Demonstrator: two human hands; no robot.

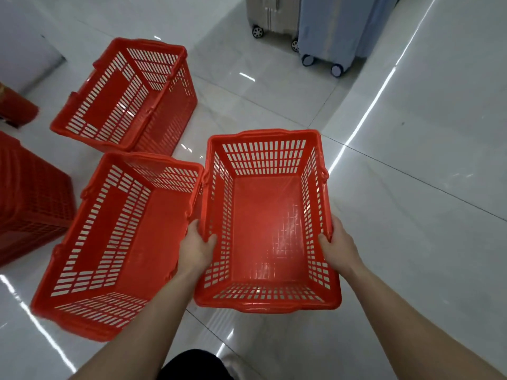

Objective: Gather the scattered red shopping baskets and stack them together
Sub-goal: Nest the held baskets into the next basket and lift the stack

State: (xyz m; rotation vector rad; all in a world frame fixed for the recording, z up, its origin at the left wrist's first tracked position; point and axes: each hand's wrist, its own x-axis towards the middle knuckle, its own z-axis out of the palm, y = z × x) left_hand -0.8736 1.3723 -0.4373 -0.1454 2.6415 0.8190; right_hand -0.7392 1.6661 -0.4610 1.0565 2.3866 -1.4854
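Note:
I hold a red slotted shopping basket [263, 223] by its two long rims, open side up, above the white floor. My left hand [196, 248] grips its left rim and my right hand [338, 242] grips its right rim. A second red basket [109, 300] stands on the floor just to the left, its rim almost touching the held one. A third red basket [120, 91] stands farther back on the left. All three are empty, with their handles folded down.
Part of another red slotted basket or stack [30, 198] shows at the left edge, with a red object [16, 105] behind it. Two wheeled suitcases, beige [270, 15] and blue [334, 28], stand at the top. Glossy white tiled floor [411, 187] lies to the right.

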